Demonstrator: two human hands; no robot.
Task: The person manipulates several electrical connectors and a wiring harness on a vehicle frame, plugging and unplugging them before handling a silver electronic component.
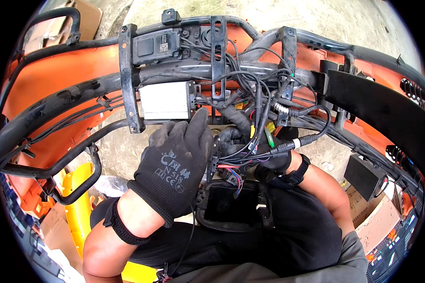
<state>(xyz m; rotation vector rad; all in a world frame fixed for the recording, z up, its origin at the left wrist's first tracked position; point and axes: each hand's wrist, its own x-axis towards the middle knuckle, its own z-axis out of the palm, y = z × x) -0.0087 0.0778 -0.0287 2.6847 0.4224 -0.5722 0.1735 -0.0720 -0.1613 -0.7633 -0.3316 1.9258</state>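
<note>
My left hand [174, 165], in a black work glove, is raised back-up in front of a silver metal box [166, 101]. Its fingers bend away over their hidden side, and the index finger reaches toward the wires at the box's end. Against that palm shows the edge of a dark connector block [214, 162] with plugged-in wires; how it is held is hidden. My right hand [274, 158], gloved too, is closed around a bundle of black cables [255, 153], which partly covers it. Red, blue and purple wires [237, 181] hang below, above a dark rectangular frame [229, 205].
A black tubular vehicle frame [174, 70] with orange body panels [56, 80] spans the view. A black module [157, 47] and tangled cables sit on it. A black curved panel [378, 101] is at right, a yellow part [78, 203] at left, and a cardboard box [375, 212] at lower right.
</note>
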